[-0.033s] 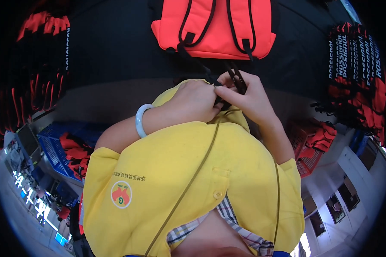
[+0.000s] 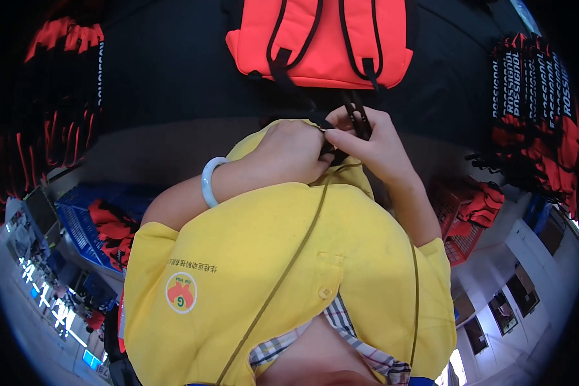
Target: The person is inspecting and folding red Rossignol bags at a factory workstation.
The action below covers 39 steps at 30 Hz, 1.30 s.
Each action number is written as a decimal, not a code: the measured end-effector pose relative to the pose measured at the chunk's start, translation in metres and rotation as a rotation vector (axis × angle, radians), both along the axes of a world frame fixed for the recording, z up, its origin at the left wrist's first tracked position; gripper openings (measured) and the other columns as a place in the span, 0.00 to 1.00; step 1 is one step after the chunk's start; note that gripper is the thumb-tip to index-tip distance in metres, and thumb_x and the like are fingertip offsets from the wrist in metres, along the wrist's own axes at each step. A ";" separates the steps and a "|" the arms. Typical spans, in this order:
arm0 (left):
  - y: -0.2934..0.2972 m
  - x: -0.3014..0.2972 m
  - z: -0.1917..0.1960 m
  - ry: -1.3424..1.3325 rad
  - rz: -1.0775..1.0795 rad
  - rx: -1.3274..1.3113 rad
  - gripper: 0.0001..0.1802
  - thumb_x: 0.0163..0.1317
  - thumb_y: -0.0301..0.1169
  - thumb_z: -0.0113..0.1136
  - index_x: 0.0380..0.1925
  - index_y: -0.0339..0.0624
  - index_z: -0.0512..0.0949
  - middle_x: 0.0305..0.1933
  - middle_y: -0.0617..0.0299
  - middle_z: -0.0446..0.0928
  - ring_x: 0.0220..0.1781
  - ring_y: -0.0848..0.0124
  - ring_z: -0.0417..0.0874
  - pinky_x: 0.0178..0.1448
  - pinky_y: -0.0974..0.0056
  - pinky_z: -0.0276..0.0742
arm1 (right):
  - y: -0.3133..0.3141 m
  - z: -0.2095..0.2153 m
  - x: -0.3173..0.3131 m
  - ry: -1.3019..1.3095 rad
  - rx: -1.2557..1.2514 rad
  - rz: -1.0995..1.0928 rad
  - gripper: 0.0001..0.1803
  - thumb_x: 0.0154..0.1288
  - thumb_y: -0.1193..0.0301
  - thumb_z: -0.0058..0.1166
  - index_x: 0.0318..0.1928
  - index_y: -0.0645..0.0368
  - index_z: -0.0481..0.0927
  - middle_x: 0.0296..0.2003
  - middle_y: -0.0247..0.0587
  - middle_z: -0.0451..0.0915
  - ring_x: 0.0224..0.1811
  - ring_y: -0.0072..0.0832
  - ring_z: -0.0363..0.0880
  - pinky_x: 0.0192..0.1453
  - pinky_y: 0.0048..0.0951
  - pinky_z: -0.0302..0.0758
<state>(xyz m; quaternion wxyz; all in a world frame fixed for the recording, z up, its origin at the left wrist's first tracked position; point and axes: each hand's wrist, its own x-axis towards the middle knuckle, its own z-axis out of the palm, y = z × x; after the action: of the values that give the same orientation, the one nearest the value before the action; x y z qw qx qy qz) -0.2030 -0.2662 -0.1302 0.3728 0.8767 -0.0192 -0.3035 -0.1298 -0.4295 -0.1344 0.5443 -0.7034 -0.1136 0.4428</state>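
In front of my yellow shirt, my two hands meet close together. My left hand (image 2: 294, 150), a pale bangle on its wrist, is closed with its fingers turned under around a black webbing strap (image 2: 288, 77). That strap runs down from the lower left shoulder strap of a red backpack (image 2: 331, 76) lying on the table ahead. My right hand (image 2: 378, 145) is closed, thumb toward the left hand, with a slim black two-pronged tool (image 2: 360, 119) standing up between its fingers. Whether it is a pair of thread snips I cannot tell. Black material between the hands is partly hidden.
A dark cloth covers the table (image 2: 161, 71). Stacks of black-and-red pieces stand at the left (image 2: 61, 90) and right (image 2: 537, 109). Below the table edge are a blue crate (image 2: 77, 222) and a red crate (image 2: 453, 241), both with red pieces. A cord (image 2: 283, 273) hangs down my shirt.
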 end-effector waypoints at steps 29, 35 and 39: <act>-0.008 -0.003 0.004 -0.008 0.048 0.049 0.15 0.54 0.36 0.64 0.37 0.36 0.79 0.33 0.45 0.81 0.36 0.48 0.82 0.42 0.51 0.79 | 0.012 -0.008 -0.011 -0.102 0.118 -0.140 0.06 0.53 0.76 0.49 0.31 0.65 0.77 0.20 0.24 0.66 0.24 0.10 0.62 0.29 0.19 0.62; -0.004 -0.007 -0.011 -0.090 0.081 -0.120 0.15 0.54 0.36 0.64 0.36 0.35 0.79 0.32 0.44 0.80 0.34 0.49 0.82 0.40 0.52 0.77 | 0.007 -0.014 -0.011 0.170 0.140 -0.248 0.06 0.60 0.75 0.48 0.32 0.65 0.78 0.22 0.25 0.71 0.26 0.12 0.66 0.31 0.20 0.66; 0.007 -0.011 -0.023 0.028 0.296 -0.506 0.16 0.59 0.33 0.62 0.43 0.32 0.78 0.28 0.51 0.79 0.29 0.64 0.82 0.37 0.60 0.76 | -0.012 -0.028 -0.009 -0.004 0.281 -0.313 0.11 0.65 0.75 0.51 0.46 0.64 0.80 0.29 0.30 0.78 0.32 0.14 0.72 0.40 0.20 0.71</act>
<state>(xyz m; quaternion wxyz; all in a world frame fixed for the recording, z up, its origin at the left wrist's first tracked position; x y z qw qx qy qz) -0.2144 -0.2591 -0.1527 0.6200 0.7448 0.0392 -0.2436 -0.1384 -0.4412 -0.1626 0.6989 -0.6306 -0.0644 0.3312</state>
